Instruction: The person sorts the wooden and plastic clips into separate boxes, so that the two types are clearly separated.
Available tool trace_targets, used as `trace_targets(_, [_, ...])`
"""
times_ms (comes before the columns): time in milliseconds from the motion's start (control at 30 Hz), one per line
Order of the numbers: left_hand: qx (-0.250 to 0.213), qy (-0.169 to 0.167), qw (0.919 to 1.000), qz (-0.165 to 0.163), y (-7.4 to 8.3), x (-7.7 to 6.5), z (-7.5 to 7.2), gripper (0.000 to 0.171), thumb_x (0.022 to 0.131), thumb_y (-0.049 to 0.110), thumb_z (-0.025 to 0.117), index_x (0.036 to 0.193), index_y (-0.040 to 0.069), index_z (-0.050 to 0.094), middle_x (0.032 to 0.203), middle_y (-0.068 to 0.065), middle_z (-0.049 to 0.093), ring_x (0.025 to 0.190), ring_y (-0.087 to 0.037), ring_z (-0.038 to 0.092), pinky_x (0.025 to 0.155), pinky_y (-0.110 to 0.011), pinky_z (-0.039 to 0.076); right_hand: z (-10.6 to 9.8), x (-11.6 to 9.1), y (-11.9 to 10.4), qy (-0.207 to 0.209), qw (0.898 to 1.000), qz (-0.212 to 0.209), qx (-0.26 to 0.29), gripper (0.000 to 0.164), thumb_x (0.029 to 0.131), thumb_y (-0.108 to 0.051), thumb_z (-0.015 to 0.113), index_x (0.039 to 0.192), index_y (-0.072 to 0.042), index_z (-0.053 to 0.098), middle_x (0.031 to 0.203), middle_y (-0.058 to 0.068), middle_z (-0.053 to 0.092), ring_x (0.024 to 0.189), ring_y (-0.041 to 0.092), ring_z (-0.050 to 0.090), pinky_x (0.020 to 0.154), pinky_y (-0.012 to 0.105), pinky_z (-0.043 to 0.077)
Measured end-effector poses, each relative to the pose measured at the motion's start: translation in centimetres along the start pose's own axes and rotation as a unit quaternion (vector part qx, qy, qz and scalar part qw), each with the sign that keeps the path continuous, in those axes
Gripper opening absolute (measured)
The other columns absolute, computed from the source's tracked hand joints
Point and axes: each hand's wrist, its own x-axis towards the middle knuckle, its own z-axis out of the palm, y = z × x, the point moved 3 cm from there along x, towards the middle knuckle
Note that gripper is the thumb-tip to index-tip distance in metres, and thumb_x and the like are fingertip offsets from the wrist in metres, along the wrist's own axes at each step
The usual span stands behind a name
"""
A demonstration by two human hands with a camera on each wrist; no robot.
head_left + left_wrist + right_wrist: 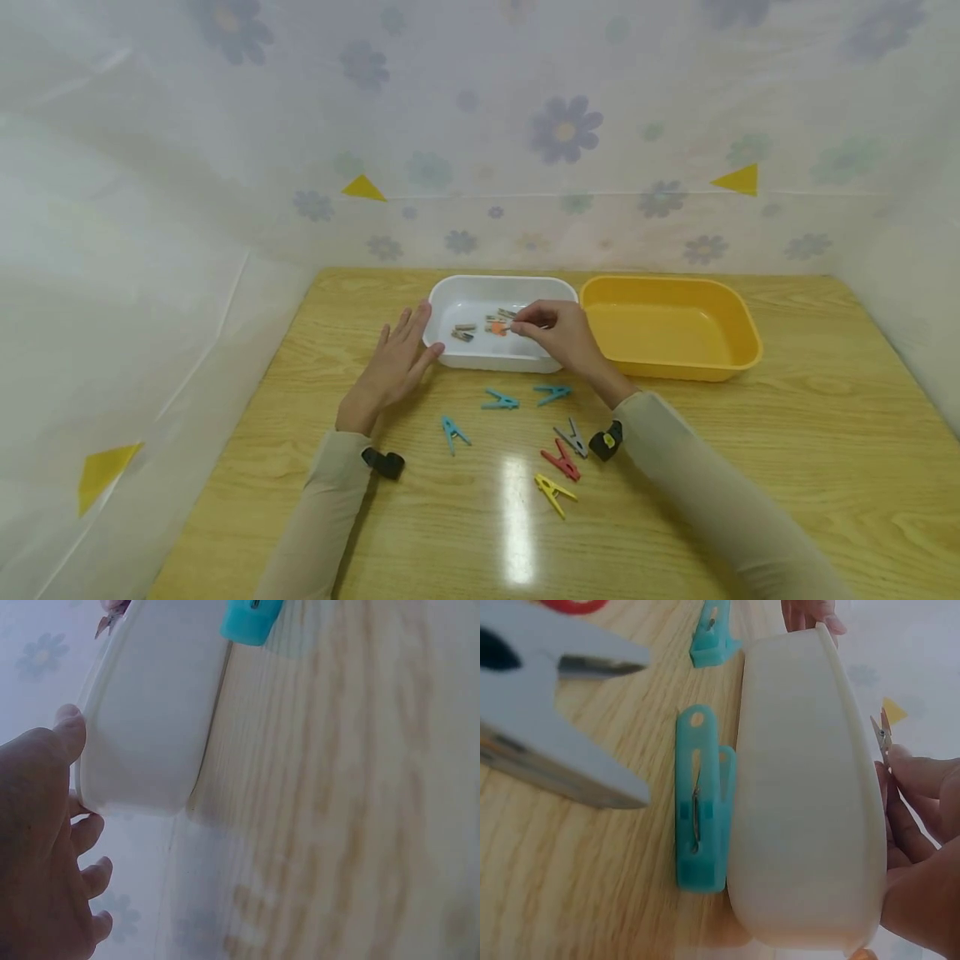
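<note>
My right hand [558, 329] reaches over the white basin [495, 364] and pinches a small clothespin [883, 739] between thumb and fingertips. It looks wooden, with an orange part showing in the head view. Several other small clothespins [464, 332] lie on the basin's floor. At the basin's left end, my left hand [393, 358] touches the rim with its fingers extended. Nearer me on the table lie larger plastic clothespins: several blue ones [501, 400], a grey one [573, 439], a red one [562, 462] and a yellow one [553, 493].
Right beside the white basin stands a yellow basin [667, 367]. Both are near the back edge of the wooden table [420, 533]. A flower-patterned sheet [480, 150] hangs behind and along the sides, with yellow triangles [365, 188] on it.
</note>
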Motion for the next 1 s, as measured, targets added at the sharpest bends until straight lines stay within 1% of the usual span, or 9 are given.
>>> trace_targets(200, [-0.001,-0.003,1.0000,-0.003,0.0,0.0,0.0,0.075,0.111,0.050,0.034,0.166,0.009,0.003,0.171,-0.007,0.008,0.156,-0.037,0.010,0.122,-0.064,0.007,0.4,0.7,0.3,-0.017,1.000,-0.006,-0.011,0.010,0.095,-0.016,0.077,0.098,-0.007,0.079,0.095,0.004,0.076,0.083,0.018,0.071,0.072,0.029,0.058])
trace_targets(367, [-0.001,-0.003,1.0000,-0.005,0.1,-0.1,0.1,0.074,0.111,0.049,0.034,0.166,0.010,0.003,0.171,-0.007,0.008,0.157,-0.036,0.011,0.122,-0.064,0.007,0.5,1.1,0.3,-0.023,1.000,-0.011,-0.015,0.009,0.093,-0.016,0.079,0.095,-0.007,0.079,0.092,0.004,0.075,0.080,0.018,0.071,0.071,0.029,0.059])
trace_targets(433, [0.000,-0.002,1.0000,-0.003,0.1,0.0,0.1,0.075,0.111,0.050,0.034,0.166,0.010,0.003,0.171,-0.007,0.008,0.157,-0.036,0.011,0.122,-0.064,0.007,0.6,1.3,0.3,-0.025,0.999,-0.009,-0.018,0.009,0.093,-0.016,0.079,0.095,-0.006,0.079,0.091,0.005,0.075,0.079,0.018,0.071,0.070,0.029,0.059])
trace_targets(633, [0.003,-0.001,1.0000,-0.001,0.0,0.0,0.1,0.075,0.111,0.051,0.034,0.166,0.009,0.003,0.171,-0.008,0.007,0.156,-0.038,0.011,0.121,-0.066,0.007,0.8,1.9,0.4,-0.043,0.999,0.003,-0.030,0.008,0.092,-0.012,0.079,0.095,-0.005,0.079,0.090,0.006,0.076,0.081,0.020,0.072,0.073,0.032,0.059])
trace_targets(800, [0.006,-0.004,1.0000,-0.006,0.0,0.0,0.1,0.076,0.111,0.051,0.034,0.166,0.010,0.002,0.171,-0.008,0.007,0.156,-0.038,0.010,0.121,-0.065,0.007,1.1,2.6,0.9,-0.057,0.996,0.028,-0.057,0.007,0.091,-0.012,0.080,0.094,-0.005,0.079,0.090,0.006,0.077,0.081,0.020,0.071,0.077,0.035,0.059])
trace_targets(1000, [0.004,-0.002,1.0000,-0.008,0.1,-0.2,0.1,0.076,0.110,0.051,0.034,0.166,0.011,0.002,0.171,-0.007,0.007,0.156,-0.037,0.010,0.122,-0.064,0.007,1.8,3.3,1.6,-0.082,0.990,0.040,-0.111,0.007,0.090,-0.014,0.081,0.091,-0.007,0.079,0.091,0.005,0.076,0.081,0.018,0.070,0.079,0.036,0.059])
